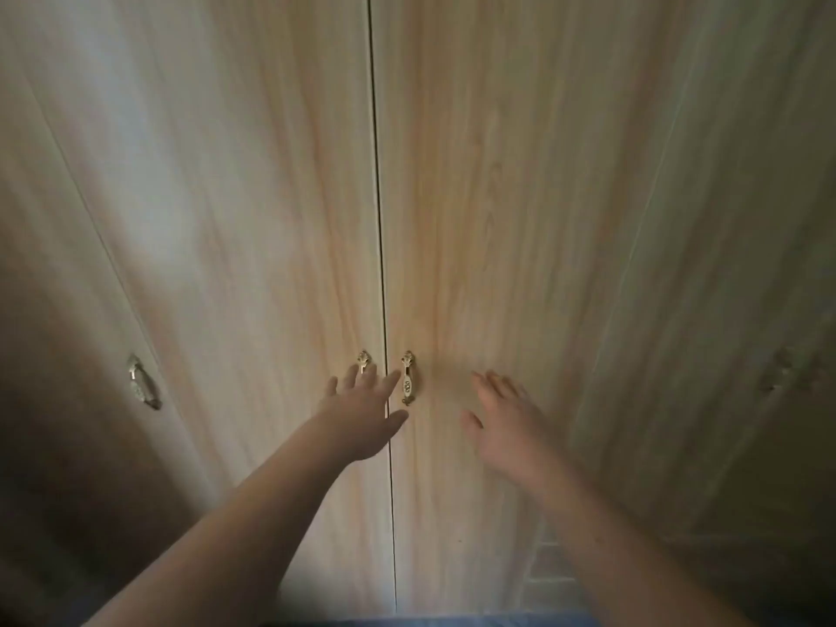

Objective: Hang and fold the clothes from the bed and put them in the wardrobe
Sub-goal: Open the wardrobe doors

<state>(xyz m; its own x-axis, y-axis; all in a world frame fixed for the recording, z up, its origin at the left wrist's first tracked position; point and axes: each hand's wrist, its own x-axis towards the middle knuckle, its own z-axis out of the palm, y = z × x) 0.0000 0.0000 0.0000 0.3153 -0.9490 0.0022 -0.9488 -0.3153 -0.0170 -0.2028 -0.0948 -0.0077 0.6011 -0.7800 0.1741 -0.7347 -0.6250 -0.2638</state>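
Wardrobe (271, 219) doors closed. Left hand (366, 414) and right hand (506, 423) both spread, empty, near brass handles (407, 377). Clothes, bed out of view. Risk: fingers miss small handle, slip off.

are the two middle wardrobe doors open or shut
Shut: the left door and right door meet flush along a thin dark seam, no interior showing.

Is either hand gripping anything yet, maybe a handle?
Nothing is held: left hand open at the left handle; right hand open, apart from the right handle.
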